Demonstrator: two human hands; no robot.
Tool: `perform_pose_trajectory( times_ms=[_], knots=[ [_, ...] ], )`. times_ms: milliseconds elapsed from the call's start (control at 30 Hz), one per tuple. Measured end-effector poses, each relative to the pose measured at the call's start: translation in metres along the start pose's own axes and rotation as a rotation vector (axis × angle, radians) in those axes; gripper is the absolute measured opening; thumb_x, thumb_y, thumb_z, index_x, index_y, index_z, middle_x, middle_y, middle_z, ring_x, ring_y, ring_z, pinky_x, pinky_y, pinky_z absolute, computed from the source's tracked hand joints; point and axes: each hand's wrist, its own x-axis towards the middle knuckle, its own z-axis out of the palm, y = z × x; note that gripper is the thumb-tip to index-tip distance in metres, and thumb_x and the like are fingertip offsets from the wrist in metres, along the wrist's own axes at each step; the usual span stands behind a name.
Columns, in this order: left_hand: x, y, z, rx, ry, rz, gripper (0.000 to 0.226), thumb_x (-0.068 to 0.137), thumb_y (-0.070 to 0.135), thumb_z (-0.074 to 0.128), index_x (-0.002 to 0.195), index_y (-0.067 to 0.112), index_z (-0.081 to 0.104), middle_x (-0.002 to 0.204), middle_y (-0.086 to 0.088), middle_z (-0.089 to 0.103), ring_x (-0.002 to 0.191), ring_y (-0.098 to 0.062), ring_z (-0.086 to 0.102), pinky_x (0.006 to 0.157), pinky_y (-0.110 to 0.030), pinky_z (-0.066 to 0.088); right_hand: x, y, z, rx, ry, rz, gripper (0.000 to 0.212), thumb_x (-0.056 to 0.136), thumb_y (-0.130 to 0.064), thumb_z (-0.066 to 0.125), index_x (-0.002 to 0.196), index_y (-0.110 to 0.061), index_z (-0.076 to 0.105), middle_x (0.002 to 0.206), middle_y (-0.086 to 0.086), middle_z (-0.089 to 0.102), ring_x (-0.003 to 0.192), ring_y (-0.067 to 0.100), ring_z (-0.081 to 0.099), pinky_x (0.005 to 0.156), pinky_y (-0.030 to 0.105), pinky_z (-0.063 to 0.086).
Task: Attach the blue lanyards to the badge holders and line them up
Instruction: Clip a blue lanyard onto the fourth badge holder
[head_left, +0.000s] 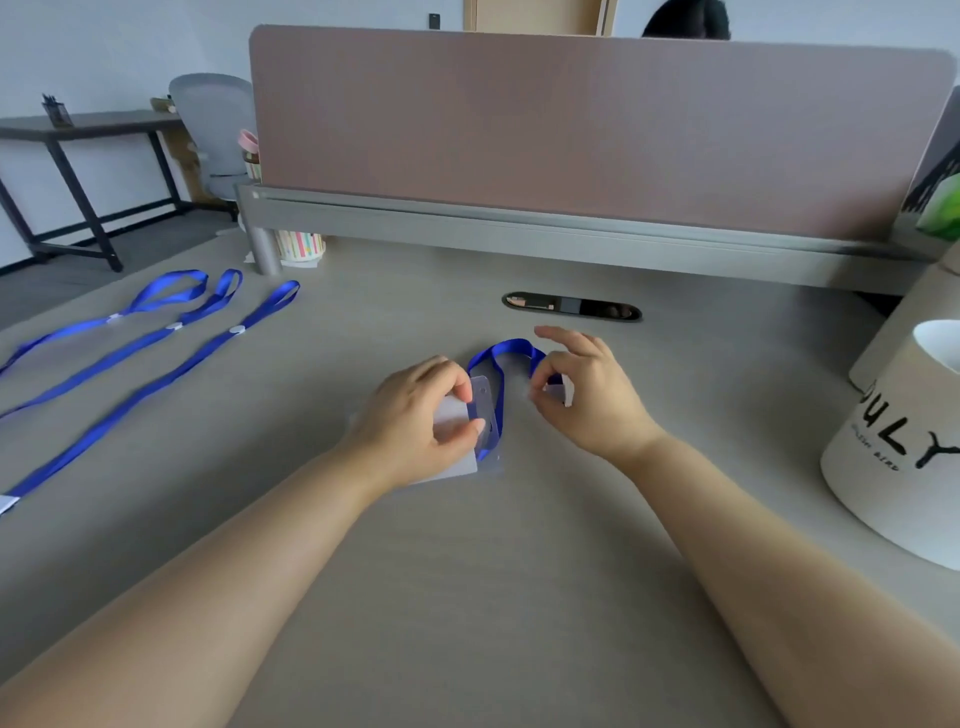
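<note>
Three flat lanyards (208, 351) and the looped lanyard (511, 349): royal blue, with white fittings. Badge holder (457, 462): clear to frosted white. Desk (467, 571): pale grey-beige, faint grain. Partition (571, 130): dusty mauve-pink. Cup (300, 244): pastel vertical stripes. Tub (893, 447): cream, black lettering. Chair (213, 119): light grey.

Bare forearms lead to a bare left hand (415, 415) and right hand (587, 400).

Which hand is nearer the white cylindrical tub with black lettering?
Right. The right hand is left of the white cylindrical tub; the left hand is farther left.
</note>
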Motion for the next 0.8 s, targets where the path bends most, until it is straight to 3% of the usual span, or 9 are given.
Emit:
perform_pose_trajectory(
  times_ms=[100, 167, 300, 400, 600, 733, 800],
  knots=[
    [-0.001, -0.003, -0.001, 0.104, -0.003, 0.092, 0.038, 0.065, 0.049, 0.059, 0.086, 0.022, 0.044, 0.082, 0.002, 0.056, 0.076, -0.009, 0.045, 0.067, -0.019, 0.032, -0.004, -0.01, -0.005, 0.246, -0.04, 0.026, 0.016, 0.08, -0.004, 0.061, 0.074, -0.018, 0.059, 0.08, -0.011, 0.064, 0.08, 0.001, 0.06, 0.07, 0.006, 0.038],
    [-0.001, -0.004, -0.001, 0.151, -0.02, 0.121, 0.045, 0.061, 0.054, 0.06, 0.088, 0.024, 0.042, 0.087, 0.002, 0.058, 0.08, -0.008, 0.045, 0.072, -0.021, 0.033, -0.007, -0.013, -0.003, 0.293, -0.098, 0.06, 0.023, 0.081, 0.002, 0.057, 0.077, -0.02, 0.059, 0.069, -0.013, 0.06, 0.067, -0.009, 0.056, 0.066, 0.002, 0.038],
    [-0.001, -0.003, 0.0, 0.256, 0.016, 0.187, 0.045, 0.063, 0.055, 0.06, 0.089, 0.022, 0.043, 0.09, -0.001, 0.06, 0.081, -0.013, 0.044, 0.073, -0.026, 0.033, -0.009, -0.015, 0.001, 0.3, -0.189, 0.128, 0.016, 0.085, -0.007, 0.06, 0.09, -0.015, 0.072, 0.074, -0.005, 0.066, 0.064, -0.003, 0.055, 0.067, 0.002, 0.037],
    [0.0, -0.002, 0.0, 0.296, 0.064, 0.229, 0.04, 0.067, 0.051, 0.059, 0.088, 0.022, 0.044, 0.088, -0.001, 0.061, 0.079, -0.015, 0.044, 0.072, -0.028, 0.035, -0.009, -0.019, 0.002, 0.285, -0.227, 0.141, 0.016, 0.087, -0.012, 0.059, 0.094, -0.017, 0.073, 0.065, -0.01, 0.06, 0.056, -0.004, 0.052, 0.058, 0.003, 0.036],
    [0.0, 0.0, -0.002, 0.336, 0.072, 0.3, 0.037, 0.068, 0.052, 0.06, 0.087, 0.023, 0.045, 0.084, 0.002, 0.063, 0.078, -0.014, 0.048, 0.07, -0.029, 0.033, -0.007, -0.022, -0.003, 0.267, -0.285, 0.13, 0.005, 0.08, -0.012, 0.068, 0.077, -0.016, 0.065, 0.07, -0.007, 0.061, 0.066, 0.008, 0.056, 0.062, 0.008, 0.041],
    [0.0, 0.003, -0.004, 0.36, 0.081, 0.282, 0.038, 0.064, 0.055, 0.062, 0.084, 0.027, 0.044, 0.079, 0.008, 0.061, 0.074, -0.012, 0.047, 0.072, -0.029, 0.025, -0.009, -0.025, -0.006, 0.216, -0.303, 0.103, 0.008, 0.079, -0.005, 0.064, 0.082, -0.01, 0.07, 0.074, -0.002, 0.066, 0.07, 0.016, 0.061, 0.069, 0.02, 0.048],
    [0.0, 0.005, -0.004, 0.361, 0.072, 0.295, 0.038, 0.064, 0.054, 0.063, 0.083, 0.028, 0.043, 0.078, 0.008, 0.06, 0.075, -0.011, 0.044, 0.073, -0.029, 0.025, -0.009, -0.028, -0.005, 0.182, -0.304, 0.074, 0.012, 0.081, -0.002, 0.059, 0.085, -0.009, 0.069, 0.077, -0.001, 0.063, 0.064, 0.007, 0.058, 0.067, 0.017, 0.047]
  ],
)
